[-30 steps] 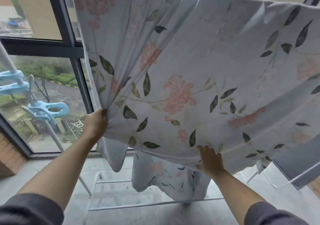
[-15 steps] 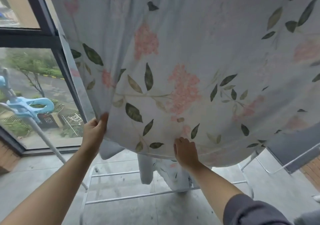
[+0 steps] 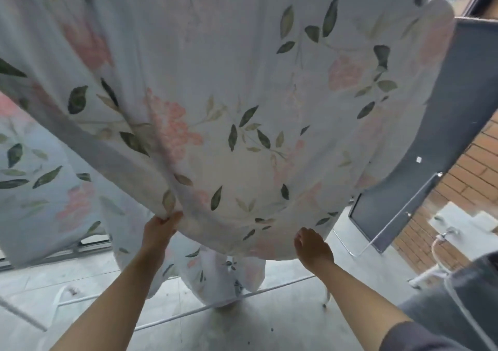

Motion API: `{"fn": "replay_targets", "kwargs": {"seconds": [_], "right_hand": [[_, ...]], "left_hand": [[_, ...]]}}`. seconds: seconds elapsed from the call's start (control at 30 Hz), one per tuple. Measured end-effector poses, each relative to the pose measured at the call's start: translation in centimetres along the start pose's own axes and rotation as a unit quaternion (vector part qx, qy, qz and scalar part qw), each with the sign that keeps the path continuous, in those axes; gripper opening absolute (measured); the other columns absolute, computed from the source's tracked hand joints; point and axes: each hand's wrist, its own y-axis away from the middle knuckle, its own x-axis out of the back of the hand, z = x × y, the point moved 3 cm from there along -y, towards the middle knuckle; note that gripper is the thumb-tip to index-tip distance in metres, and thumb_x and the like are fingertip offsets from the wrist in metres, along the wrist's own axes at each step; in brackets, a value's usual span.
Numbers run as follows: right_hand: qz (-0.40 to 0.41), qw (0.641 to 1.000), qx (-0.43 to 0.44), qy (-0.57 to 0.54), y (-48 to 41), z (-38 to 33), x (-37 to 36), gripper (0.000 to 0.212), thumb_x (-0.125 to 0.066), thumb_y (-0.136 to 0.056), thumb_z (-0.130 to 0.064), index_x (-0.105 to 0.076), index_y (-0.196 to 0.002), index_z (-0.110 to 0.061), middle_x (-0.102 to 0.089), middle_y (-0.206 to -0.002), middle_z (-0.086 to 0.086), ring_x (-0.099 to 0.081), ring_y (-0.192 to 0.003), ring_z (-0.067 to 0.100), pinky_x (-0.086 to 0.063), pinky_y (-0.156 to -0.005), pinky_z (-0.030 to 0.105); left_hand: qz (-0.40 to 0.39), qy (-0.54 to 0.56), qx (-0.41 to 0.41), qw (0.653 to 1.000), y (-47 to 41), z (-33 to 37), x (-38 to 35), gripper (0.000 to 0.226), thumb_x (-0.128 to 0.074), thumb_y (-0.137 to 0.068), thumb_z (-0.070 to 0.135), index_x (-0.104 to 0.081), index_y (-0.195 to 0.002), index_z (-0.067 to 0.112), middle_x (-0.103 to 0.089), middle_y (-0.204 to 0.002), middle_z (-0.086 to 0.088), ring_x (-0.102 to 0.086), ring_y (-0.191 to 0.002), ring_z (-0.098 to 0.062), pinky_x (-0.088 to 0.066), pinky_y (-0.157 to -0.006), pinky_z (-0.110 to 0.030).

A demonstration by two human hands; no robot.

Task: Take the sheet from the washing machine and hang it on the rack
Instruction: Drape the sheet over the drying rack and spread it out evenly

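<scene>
Fingers (image 3: 169, 218) of the left hand (image 3: 157, 233) pinched the floral sheet (image 3: 242, 102) draped above them; whether the right hand (image 3: 312, 248) held it was unclear, and a lopsided tug risked dragging it down.

Floral sheet (image 3: 242, 113) overhead, left hand (image 3: 159, 232) pinching hem, right hand (image 3: 312, 248) just below
</scene>
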Motion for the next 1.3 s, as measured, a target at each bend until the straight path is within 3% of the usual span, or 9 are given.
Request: {"fn": "replay_targets", "kwargs": {"seconds": [0.17,0.33,0.57,0.73,0.87,0.93,1.1,1.27,1.3], "right_hand": [[-0.067,0.993,-0.053,-0.085,-2.6,11.7,0.3,0.007,-0.039,-0.097,-0.025,-0.044,-0.095,-0.021,-0.051,-0.088,0.000,-0.054,-0.093,0.027,-0.043,-0.084,0.036],[-0.085,0.987,-0.040,-0.129,-2.1,17.4,0.9,0.013,-0.054,-0.092,-0.032,-0.046,-0.098,-0.023,-0.058,-0.109,0.001,-0.054,-0.113,0.021,-0.037,-0.085,0.026],[-0.119,0.990,0.064,-0.050,1.5,17.3,1.0,0.097,-0.066,-0.071,-0.059,-0.014,-0.149,-0.034,-0.023,-0.153,-0.010,-0.028,-0.139,0.018,-0.036,-0.103,0.038],[0.041,0.982,0.087,-0.162,2.3,13.4,5.1,0.023,-0.047,-0.093,-0.027,-0.062,-0.109,-0.020,-0.063,-0.119,0.003,-0.058,-0.108,0.025,-0.045,-0.080,0.032],[0.044,0.938,0.069,-0.337,3.9,12.4,8.7,0.018,-0.036,-0.096,-0.024,-0.050,-0.087,-0.020,-0.066,-0.075,-0.001,-0.062,-0.078,0.025,-0.048,-0.073,0.039],[0.057,0.928,0.113,-0.351,5.7,12.0,10.2,0.005,-0.047,-0.094,-0.023,-0.050,-0.092,-0.020,-0.067,-0.084,-0.001,-0.062,-0.083,0.022,-0.049,-0.078,0.040],[0.031,0.955,0.219,-0.199,9.0,8.6,11.6,0.114,-0.059,-0.057,-0.082,-0.015,-0.148,-0.029,-0.025,-0.152,-0.001,-0.028,-0.137,0.018,-0.026,-0.112,0.045],[0.093,0.897,0.238,-0.361,10.4,3.1,16.6,0.008,-0.057,-0.093,-0.033,-0.061,-0.090,-0.026,-0.063,-0.085,-0.004,-0.059,-0.074,0.016,-0.045,-0.067,0.033],[0.093,0.889,0.233,-0.384,10.4,2.8,17.6,0.015,-0.052,-0.096,-0.030,-0.058,-0.083,-0.026,-0.060,-0.074,-0.007,-0.053,-0.063,0.010,-0.041,-0.060,0.031]], "left_hand": [[-0.010,0.007,0.029,0.999,0.8,-4.1,-9.7,0.023,-0.075,-0.074,0.031,-0.064,-0.090,0.019,-0.067,-0.099,-0.006,-0.060,-0.102,-0.033,-0.047,-0.094,-0.046],[-0.089,0.043,0.061,0.993,4.3,-4.6,-19.4,0.024,-0.065,-0.083,0.012,-0.064,-0.105,0.005,-0.066,-0.102,-0.015,-0.060,-0.100,-0.033,-0.047,-0.094,-0.045],[-0.154,0.142,0.065,0.976,9.4,2.5,-28.4,0.016,-0.044,-0.098,0.008,-0.059,-0.094,0.006,-0.068,-0.078,-0.008,-0.067,-0.070,-0.019,-0.058,-0.063,-0.033],[-0.158,0.237,0.020,0.958,13.3,8.6,-28.4,0.024,-0.042,-0.100,0.013,-0.057,-0.082,0.007,-0.064,-0.057,0.000,-0.063,-0.052,-0.008,-0.054,-0.052,-0.019],[-0.147,0.315,-0.010,0.938,16.2,12.1,-26.5,0.026,-0.040,-0.101,0.014,-0.055,-0.080,0.008,-0.063,-0.055,0.000,-0.063,-0.050,-0.008,-0.053,-0.049,-0.020],[-0.149,0.338,-0.026,0.929,18.2,13.8,-25.4,0.026,-0.039,-0.101,0.013,-0.053,-0.080,0.008,-0.063,-0.054,0.000,-0.063,-0.049,-0.008,-0.053,-0.048,-0.021],[-0.176,0.329,-0.091,0.924,22.7,18.3,-24.2,0.025,-0.038,-0.101,0.010,-0.052,-0.080,0.008,-0.064,-0.054,0.000,-0.065,-0.051,-0.008,-0.053,-0.048,-0.021],[-0.217,0.281,-0.151,0.922,25.4,21.8,-23.3,0.021,-0.041,-0.100,0.014,-0.056,-0.087,0.006,-0.069,-0.068,-0.005,-0.069,-0.063,-0.013,-0.058,-0.060,-0.027],[-0.230,0.265,-0.168,0.921,25.6,22.3,-22.9,0.020,-0.042,-0.099,0.018,-0.057,-0.091,0.007,-0.070,-0.074,-0.006,-0.069,-0.067,-0.014,-0.058,-0.064,-0.029]]}}
